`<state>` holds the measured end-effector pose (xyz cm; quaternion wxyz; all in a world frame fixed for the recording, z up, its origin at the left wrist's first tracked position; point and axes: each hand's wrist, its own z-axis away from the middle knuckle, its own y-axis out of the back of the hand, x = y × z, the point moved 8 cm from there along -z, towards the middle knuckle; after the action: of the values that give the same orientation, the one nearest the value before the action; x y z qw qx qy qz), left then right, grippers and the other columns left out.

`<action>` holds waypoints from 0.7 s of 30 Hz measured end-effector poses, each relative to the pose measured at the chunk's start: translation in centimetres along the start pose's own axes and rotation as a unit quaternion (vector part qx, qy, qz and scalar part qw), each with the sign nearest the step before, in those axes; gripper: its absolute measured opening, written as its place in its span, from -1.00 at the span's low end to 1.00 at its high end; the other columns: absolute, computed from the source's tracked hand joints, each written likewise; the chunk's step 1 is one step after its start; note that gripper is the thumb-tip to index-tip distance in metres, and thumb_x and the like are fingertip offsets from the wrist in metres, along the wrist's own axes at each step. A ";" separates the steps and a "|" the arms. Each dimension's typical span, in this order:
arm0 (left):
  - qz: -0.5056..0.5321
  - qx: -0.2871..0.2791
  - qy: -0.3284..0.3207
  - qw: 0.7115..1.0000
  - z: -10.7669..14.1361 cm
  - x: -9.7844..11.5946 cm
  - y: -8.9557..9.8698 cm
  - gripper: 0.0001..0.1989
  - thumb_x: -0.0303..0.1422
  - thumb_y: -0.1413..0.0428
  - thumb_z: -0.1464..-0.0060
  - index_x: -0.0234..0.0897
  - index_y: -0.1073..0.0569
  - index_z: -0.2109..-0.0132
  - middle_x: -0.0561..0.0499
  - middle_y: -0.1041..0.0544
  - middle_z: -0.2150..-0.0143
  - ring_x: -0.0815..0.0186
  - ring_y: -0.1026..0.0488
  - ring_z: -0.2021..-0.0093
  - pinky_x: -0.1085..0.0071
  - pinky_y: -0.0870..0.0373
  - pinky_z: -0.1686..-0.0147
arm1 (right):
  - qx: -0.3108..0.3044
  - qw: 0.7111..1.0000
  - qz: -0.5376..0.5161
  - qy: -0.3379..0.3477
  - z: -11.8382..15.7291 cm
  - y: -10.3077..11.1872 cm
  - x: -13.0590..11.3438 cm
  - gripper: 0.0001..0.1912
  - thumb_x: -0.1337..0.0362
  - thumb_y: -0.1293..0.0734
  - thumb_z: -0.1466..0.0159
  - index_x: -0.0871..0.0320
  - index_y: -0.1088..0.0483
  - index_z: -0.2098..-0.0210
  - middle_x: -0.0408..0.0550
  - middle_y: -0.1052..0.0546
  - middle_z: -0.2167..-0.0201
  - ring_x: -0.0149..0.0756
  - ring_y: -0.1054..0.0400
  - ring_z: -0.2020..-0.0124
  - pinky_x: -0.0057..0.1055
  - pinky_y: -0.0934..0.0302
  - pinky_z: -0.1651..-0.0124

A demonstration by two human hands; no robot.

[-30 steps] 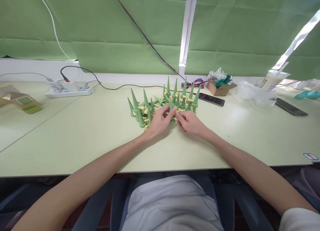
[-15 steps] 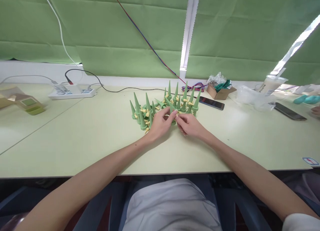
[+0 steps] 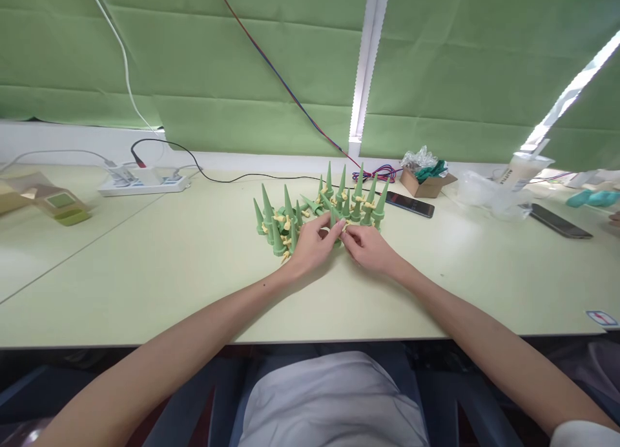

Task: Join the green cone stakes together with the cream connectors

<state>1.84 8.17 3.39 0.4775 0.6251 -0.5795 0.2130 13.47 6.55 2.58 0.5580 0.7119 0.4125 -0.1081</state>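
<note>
Several green pointed cones with collared bases (image 3: 278, 239) stand on the table, with small pale-yellow pieces (image 3: 287, 224) on and among them. My left hand (image 3: 312, 243) is closed around a green cone (image 3: 332, 219), its thumb and fingers near the cone's lower part. Right beside it, my right hand (image 3: 371, 248) is closed in a pinch, fingertips meeting the left thumb at the cone's base. Whatever lies between the right fingertips is too small and hidden to make out. More upright cones (image 3: 379, 209) rise just behind both hands, and one cone (image 3: 311, 205) lies tilted.
Behind the cones are a phone (image 3: 411, 204), a small cardboard box (image 3: 426, 185) and a coiled wire (image 3: 382, 172). Farther right are a plastic cup (image 3: 520, 170) and another phone (image 3: 559, 221). A power strip (image 3: 145, 185) sits at the back left.
The whole view has shifted slightly. My right fingers have curled in a little more at the cone's base; my left hand keeps its hold on the cone.
</note>
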 end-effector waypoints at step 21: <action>-0.002 -0.028 0.041 0.999 0.3 0.0 -0.2 -0.67 -0.11 -0.05 -0.25 -0.30 -0.48 0.27 0.01 -0.53 0.34 0.41 -0.26 0.49 0.41 -0.21 0.46 | -0.007 0.999 0.033 0.025 0.1 -0.3 -0.2 -0.65 0.25 -0.13 -0.41 0.10 -0.07 0.52 -0.23 -0.21 0.65 -0.43 0.01 0.60 -0.38 0.11 0.44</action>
<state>1.93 7.91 3.16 0.5187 0.6035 -0.5637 0.2214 13.17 6.36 2.39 0.5555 0.7241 0.4029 -0.0690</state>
